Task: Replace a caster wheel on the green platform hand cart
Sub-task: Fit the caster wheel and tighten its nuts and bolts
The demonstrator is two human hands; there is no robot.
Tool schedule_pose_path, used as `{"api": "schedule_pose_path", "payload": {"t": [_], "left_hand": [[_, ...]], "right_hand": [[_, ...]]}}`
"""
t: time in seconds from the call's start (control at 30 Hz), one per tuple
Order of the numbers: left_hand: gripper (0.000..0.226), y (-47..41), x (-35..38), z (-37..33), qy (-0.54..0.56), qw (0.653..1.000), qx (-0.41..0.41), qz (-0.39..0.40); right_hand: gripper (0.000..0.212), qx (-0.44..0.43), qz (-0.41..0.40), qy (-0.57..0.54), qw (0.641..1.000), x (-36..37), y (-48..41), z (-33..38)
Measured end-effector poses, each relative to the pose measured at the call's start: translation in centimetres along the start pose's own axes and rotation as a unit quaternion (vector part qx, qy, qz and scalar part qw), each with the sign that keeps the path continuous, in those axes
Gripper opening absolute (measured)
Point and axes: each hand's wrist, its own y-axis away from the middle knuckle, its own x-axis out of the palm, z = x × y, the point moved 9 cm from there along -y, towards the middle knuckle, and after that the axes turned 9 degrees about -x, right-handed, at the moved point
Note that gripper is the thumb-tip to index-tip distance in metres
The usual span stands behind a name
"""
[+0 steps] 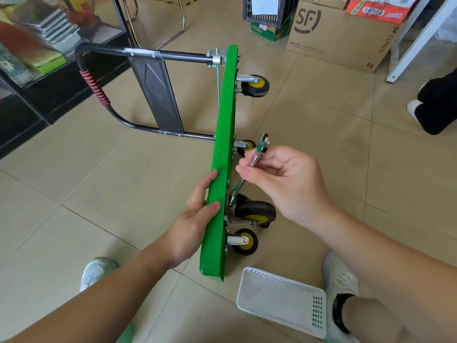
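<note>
The tiled floor [99,181] carries the green platform hand cart [223,144], which stands tipped on one long edge, running from near to far through the middle of the scene. Its deck faces left and its underside faces right. An SF Express cardboard box [341,38] sits far right. The cart's black folding handle [173,55] juts out to the left, with red wrapping along its end bar. A white perforated plastic basket [279,298] lies on the floor near right, just beside the cart's near corner.

The left hand [195,219] grips the platform's upper edge, thumb and fingers wrapped over it. The right hand [284,179], right of the platform, pinches a metal wrench [259,149] between thumb and fingertips. The wrench slants down toward the mounting plate of the near upper caster wheel [254,211]; whether it sits on a bolt I cannot tell. Three more black-and-yellow casters show: one below it [244,241], one at mid-length [247,146], one far [254,85].
</note>
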Motion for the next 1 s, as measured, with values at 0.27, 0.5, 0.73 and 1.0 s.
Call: {"api": "schedule_pose_path", "payload": {"t": [0.27, 0.5, 0.73, 1.0], "left_hand": [[0.058, 0.1, 0.0, 0.0, 0.006, 1.0, 0.004, -0.013], [0.06, 0.3, 0.0, -0.4, -0.005, 1.0, 0.011, -0.014], [0.063, 0.5, 0.1, -0.9, -0.021, 0.999, 0.029, -0.012], [0.057, 0.1, 0.1, -0.5, 0.003, 1.0, 0.018, 0.0]], "right_hand": [[0.025, -0.046, 0.057, 0.045, 0.996, 1.6, 4.7, 0.7], [0.031, -0.146, 0.1, 0.119, 0.977, 3.4, 6.1, 1.7], [0.024, -0.213, 0.144, 0.192, 0.947, 4.6, 6.3, 1.0], [0.017, -0.021, 0.098, 0.055, 0.993, 3.3, 2.5, -1.9]]}}
